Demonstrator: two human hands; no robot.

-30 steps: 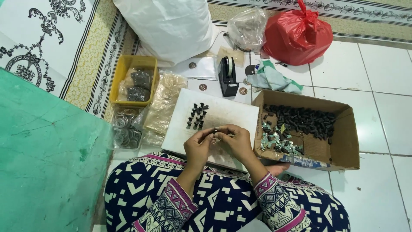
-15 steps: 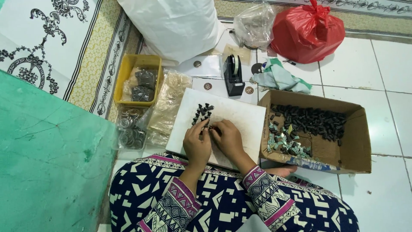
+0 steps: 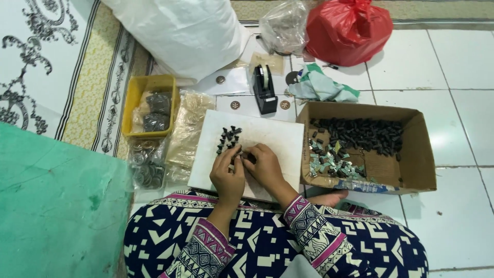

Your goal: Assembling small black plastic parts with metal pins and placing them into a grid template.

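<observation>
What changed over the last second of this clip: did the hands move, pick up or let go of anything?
Both hands moved forward from the near edge of the white board to the cluster of small dark pieces. The left hand and right hand now meet beside it, fingertips pinching a small piece. No release is visible. The cardboard box, yellow tray and tape dispenser stayed put.

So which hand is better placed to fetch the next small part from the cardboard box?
Probably the right hand: the cardboard box lies on its side, beside the white board, while the left hand sits farther away.
</observation>
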